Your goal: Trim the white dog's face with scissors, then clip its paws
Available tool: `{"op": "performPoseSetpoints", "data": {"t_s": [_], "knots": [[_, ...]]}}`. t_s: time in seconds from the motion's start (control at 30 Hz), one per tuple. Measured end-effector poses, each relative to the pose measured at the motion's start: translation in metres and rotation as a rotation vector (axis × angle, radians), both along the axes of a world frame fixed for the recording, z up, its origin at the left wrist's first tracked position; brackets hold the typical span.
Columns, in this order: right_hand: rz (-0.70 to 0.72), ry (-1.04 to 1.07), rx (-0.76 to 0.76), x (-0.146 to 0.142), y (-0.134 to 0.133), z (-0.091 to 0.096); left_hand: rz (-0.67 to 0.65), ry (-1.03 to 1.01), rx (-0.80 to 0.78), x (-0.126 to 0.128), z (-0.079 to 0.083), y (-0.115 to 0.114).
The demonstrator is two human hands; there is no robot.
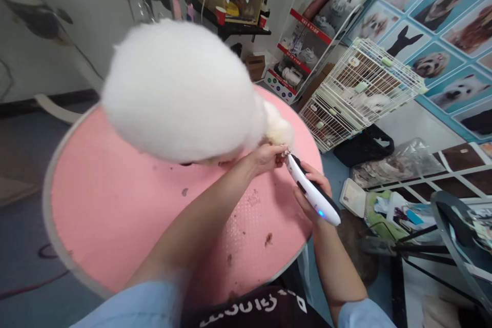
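A white, fluffy dog (180, 92) is on the round pink table (115, 225), its big rounded coat filling the left and middle. My left hand (267, 158) reaches past its body, fingers closed around the end of a paw (282, 133). White-and-black hair clippers (313, 189) with a lit blue light are gripped in my right hand (315, 189). The clipper head meets the paw right by my left fingertips. The dog's face cannot be made out.
Dark hair tufts (268, 239) lie scattered on the tabletop. Stacked wire cages (361, 87) with white animals inside stand beyond the table at right. A red-edged shelf rack (303, 61) is at the back, and a cluttered trolley (415, 220) is at right.
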State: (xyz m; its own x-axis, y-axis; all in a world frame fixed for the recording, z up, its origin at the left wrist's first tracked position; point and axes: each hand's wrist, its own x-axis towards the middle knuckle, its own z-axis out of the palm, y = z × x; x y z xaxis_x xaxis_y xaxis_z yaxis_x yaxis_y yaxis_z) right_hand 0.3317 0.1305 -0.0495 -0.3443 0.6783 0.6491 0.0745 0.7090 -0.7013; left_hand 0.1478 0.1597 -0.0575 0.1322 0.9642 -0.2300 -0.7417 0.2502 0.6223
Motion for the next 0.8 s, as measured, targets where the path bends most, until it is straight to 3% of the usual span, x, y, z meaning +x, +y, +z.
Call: {"op": "performPoseSetpoints", "data": {"t_s": [0.2, 0.37, 0.43, 0.53, 0.67, 0.73, 0.8], "knots": [[0.017, -0.086, -0.065, 0.001, 0.011, -0.014, 0.062, 0.073, -0.053, -0.002, -0.011, 0.005], [0.228, -0.370, -0.044, 0.008, 0.010, -0.011, 0.041, 0.213, -0.022, 0.007, -0.015, -0.001], [0.239, -0.335, -0.046, 0.013, 0.001, -0.011, 0.005, 0.265, -0.007, 0.011, -0.016, -0.004], [0.086, -0.103, -0.085, 0.019, -0.017, -0.016, -0.033, 0.292, 0.014, 0.014, -0.018, -0.003], [-0.095, 0.265, -0.371, 0.016, -0.040, -0.030, -0.073, 0.233, 0.072, 0.008, -0.020, 0.013], [-0.119, 0.419, -0.627, 0.007, -0.043, -0.037, -0.012, 0.212, 0.073, 0.005, -0.019, 0.024], [-0.052, 0.452, -0.892, -0.004, -0.035, -0.041, 0.107, 0.195, 0.039, 0.003, -0.015, 0.033]]}}
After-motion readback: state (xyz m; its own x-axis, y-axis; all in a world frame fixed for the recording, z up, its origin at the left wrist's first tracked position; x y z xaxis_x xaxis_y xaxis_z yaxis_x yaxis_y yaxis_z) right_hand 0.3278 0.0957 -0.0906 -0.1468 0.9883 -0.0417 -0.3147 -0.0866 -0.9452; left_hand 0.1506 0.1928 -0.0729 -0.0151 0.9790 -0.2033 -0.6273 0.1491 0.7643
